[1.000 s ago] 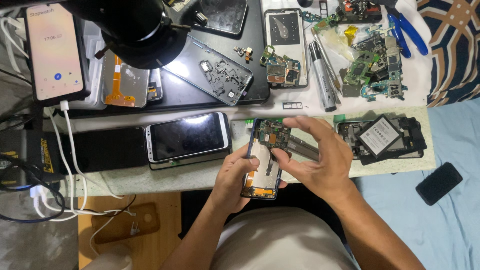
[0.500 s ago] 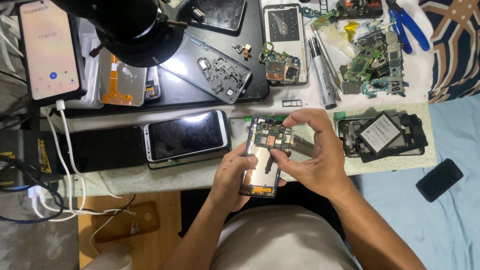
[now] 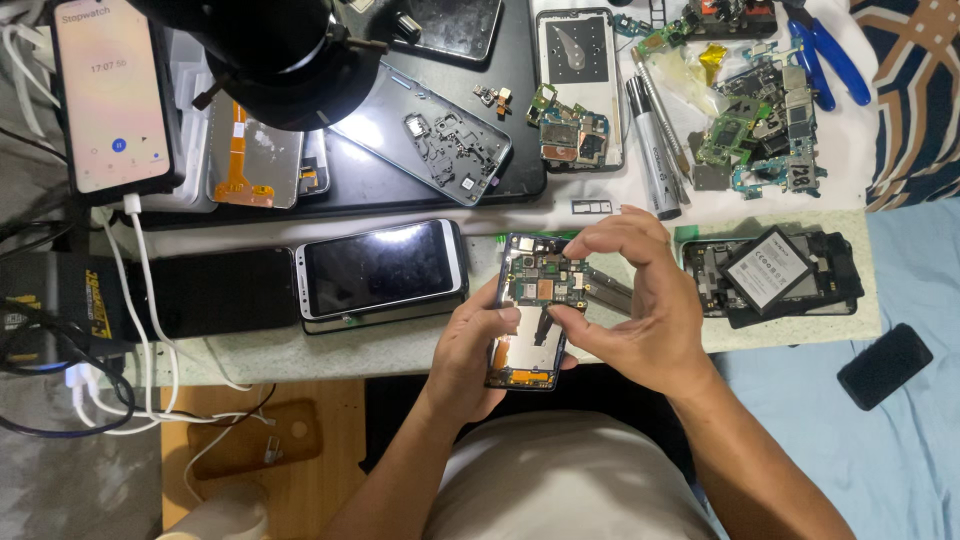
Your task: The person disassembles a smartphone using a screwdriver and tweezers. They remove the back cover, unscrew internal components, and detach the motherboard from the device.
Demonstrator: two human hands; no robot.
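Note:
An opened phone (image 3: pixel 533 300) with its circuit board exposed is held upright over the table edge, near my lap. My left hand (image 3: pixel 474 350) grips its lower left side from below. My right hand (image 3: pixel 640 300) curls over its right edge, thumb and fingertips pinching at the board near the phone's middle. Whether a small part sits between those fingers is hidden.
A white-framed phone (image 3: pixel 380 266) lies left of my hands, a black phone body with a battery (image 3: pixel 770 270) to the right. Farther back are circuit boards (image 3: pixel 760 130), a back cover (image 3: pixel 575 50), a metal pen-shaped tool (image 3: pixel 652 150), blue pliers (image 3: pixel 825 55), a lamp head (image 3: pixel 275 55), a lit phone (image 3: pixel 110 95) and cables (image 3: pixel 130 330).
The opened phone has shifted slightly in my hands; my right fingers have moved in toward the board's middle. The camera view has drifted a little.

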